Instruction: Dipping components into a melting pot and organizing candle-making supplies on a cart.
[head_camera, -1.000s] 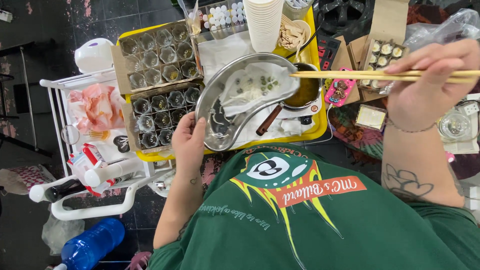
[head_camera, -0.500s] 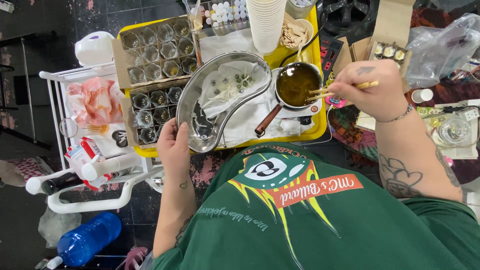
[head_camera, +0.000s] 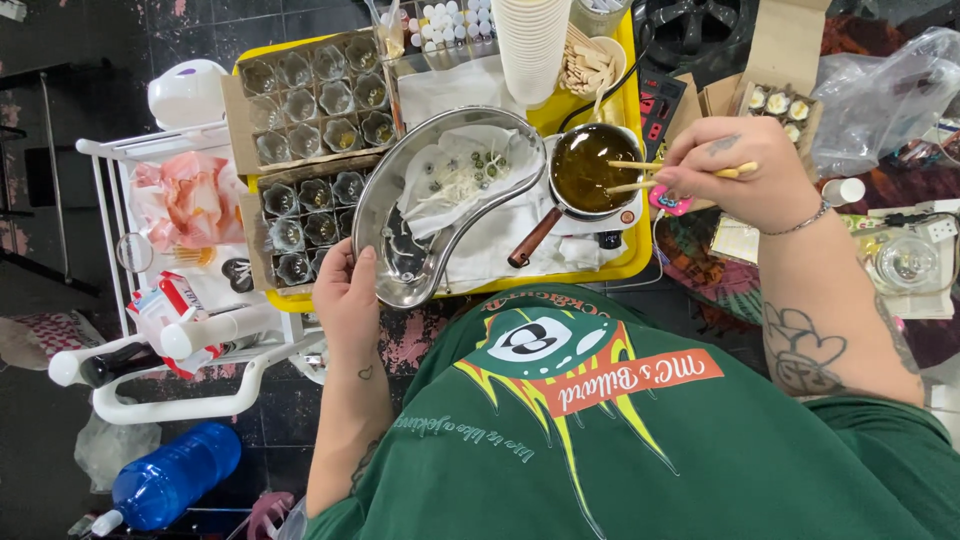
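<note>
While you look down over your green shirt, a blue bottle (head_camera: 170, 480) lies on the dark floor at far left, below a white cart (head_camera: 180, 400) loaded with pink tissue and squeeze bottles. Next comes the yellow tray (head_camera: 620, 262), with two cardboard boxes of small glass jars (head_camera: 318, 100) on its left part. Your left hand (head_camera: 347, 300) grips the near rim of the kidney-shaped metal basin (head_camera: 400, 250), thumb over the edge and fingers curled beneath it; the basin sits tilted over the tray, lined with white paper that carries small dark bits. Just right of it stands a small pan (head_camera: 590, 170) with a brown wooden handle, filled with amber liquid. Your right hand (head_camera: 735, 180) is closed around a pair of wooden chopsticks (head_camera: 635, 175), whose tips reach over the pan into the liquid. Behind the pan rises a stack of white paper cups (head_camera: 528, 45). Farther right, an open box (head_camera: 775, 105) holds small round pieces, beside a clear plastic bag (head_camera: 885, 90).
</note>
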